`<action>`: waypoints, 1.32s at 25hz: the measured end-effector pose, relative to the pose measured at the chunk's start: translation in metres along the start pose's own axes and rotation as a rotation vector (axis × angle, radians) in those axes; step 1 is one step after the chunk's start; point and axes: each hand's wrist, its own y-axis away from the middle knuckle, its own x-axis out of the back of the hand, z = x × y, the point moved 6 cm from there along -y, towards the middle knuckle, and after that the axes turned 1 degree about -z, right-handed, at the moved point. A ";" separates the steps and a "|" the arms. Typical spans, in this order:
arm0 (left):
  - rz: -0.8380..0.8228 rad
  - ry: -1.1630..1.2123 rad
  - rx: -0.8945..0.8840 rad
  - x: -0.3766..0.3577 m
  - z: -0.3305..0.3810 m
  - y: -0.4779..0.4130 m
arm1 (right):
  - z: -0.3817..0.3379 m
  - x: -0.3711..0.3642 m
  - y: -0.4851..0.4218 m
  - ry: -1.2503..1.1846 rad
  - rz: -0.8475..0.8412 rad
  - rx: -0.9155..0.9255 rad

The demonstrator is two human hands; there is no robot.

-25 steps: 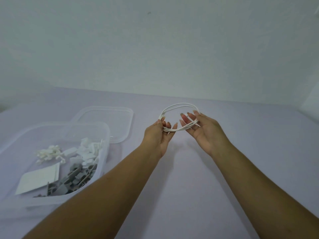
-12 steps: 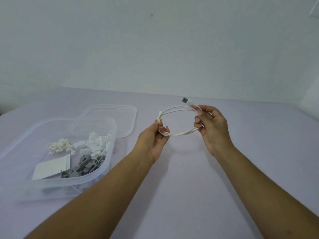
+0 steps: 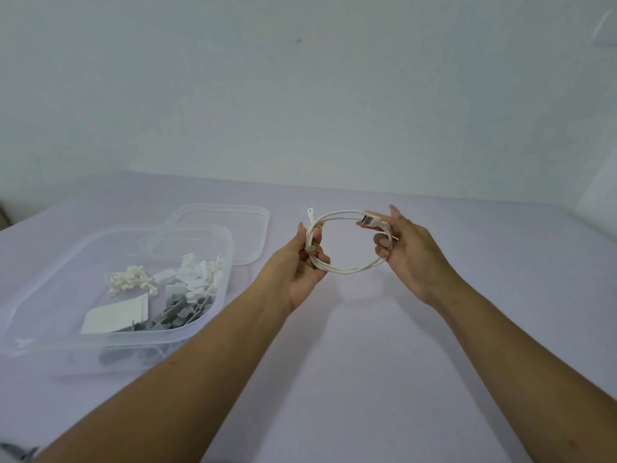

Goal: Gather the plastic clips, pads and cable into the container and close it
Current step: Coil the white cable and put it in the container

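Observation:
A white cable (image 3: 347,269) is wound into a round coil and held above the table between both hands. My left hand (image 3: 302,267) grips the coil's left side, one plug end sticking up past its fingers. My right hand (image 3: 405,250) holds the right side and pinches the other plug against the loop. To the left stands a clear plastic container (image 3: 50,262), open. Inside lie white clips (image 3: 132,279), more white clips (image 3: 200,274), grey clips (image 3: 173,310) and a white pad sheet (image 3: 115,315). Its clear lid (image 3: 240,228) lies flat behind it.
The table (image 3: 367,379) has a pale lilac cover and runs back to a plain light wall. A white object (image 3: 597,202) shows at the right edge.
My right hand has brought the plug end down against the coil. Both hands have tilted the loop more upright, and the second plug now sticks up by my left hand.

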 end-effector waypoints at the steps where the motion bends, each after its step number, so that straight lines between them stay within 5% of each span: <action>1: 0.000 -0.006 -0.002 0.000 0.001 0.000 | 0.000 0.001 0.001 0.057 0.005 0.017; 9: 0.008 -0.138 -0.029 -0.006 0.009 0.015 | -0.012 -0.002 0.001 0.786 0.025 0.107; 13: -0.038 -0.272 -0.095 -0.024 0.045 0.035 | -0.011 -0.032 -0.012 0.251 0.132 -0.065; 17: -0.039 -0.536 -0.230 -0.020 0.118 0.071 | -0.008 -0.106 -0.026 -0.431 -0.053 -0.450; 21: 0.043 -0.638 -0.299 0.018 0.187 0.109 | -0.004 -0.185 -0.032 -0.512 -0.199 -0.503; 28: 0.397 -1.470 -0.349 0.087 0.246 0.148 | 0.055 -0.253 -0.020 0.097 -0.228 -0.373; 33: 0.515 -2.205 -0.317 0.108 0.234 0.125 | 0.083 -0.259 -0.021 0.842 -0.324 -0.156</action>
